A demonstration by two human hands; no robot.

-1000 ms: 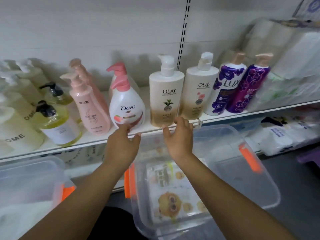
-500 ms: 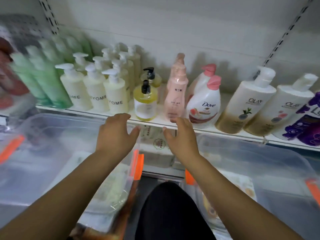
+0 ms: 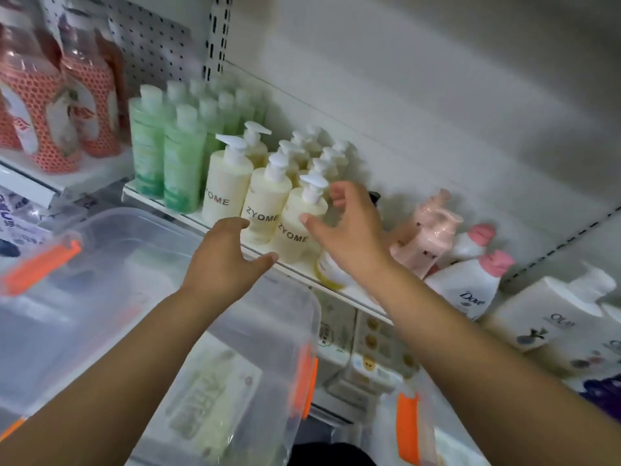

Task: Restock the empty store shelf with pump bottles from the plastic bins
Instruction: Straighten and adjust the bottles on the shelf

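Hovering mid-frame, the right hand [image 3: 349,230], fingers spread, partly hides a yellow bottle [image 3: 327,269] beside the ZYOME bottle [image 3: 295,227]. The left hand [image 3: 225,260] is spread below, with a Dove bottle [image 3: 467,290] at lower right.

On the shelf [image 3: 154,206] the ZYOME bottles [image 3: 265,205] stand in rows running back to the wall. Just left of them stand the capped bottles [image 3: 183,163]. Right of them come the Dove bottle [image 3: 470,287], then the Olay bottle [image 3: 551,317]. Below and before them sits a plastic bin [image 3: 100,280].

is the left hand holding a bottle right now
No, the left hand hovers open and empty by the shelf edge, in front of the ZYOME bottles.
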